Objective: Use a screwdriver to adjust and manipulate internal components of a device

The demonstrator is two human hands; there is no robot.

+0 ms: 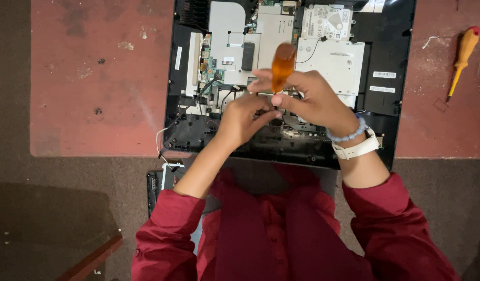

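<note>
Head camera: single view, worn on the person's head, facing almost straight down, fairly near. Opened computer chassis (386, 104) fills centre to 12 o'clock on the red table (94, 93); red-sleeved arms enter from 6 o'clock; a spare orange screwdriver (461, 60) lies at 2 o'clock. No second view shares the scene.
</note>
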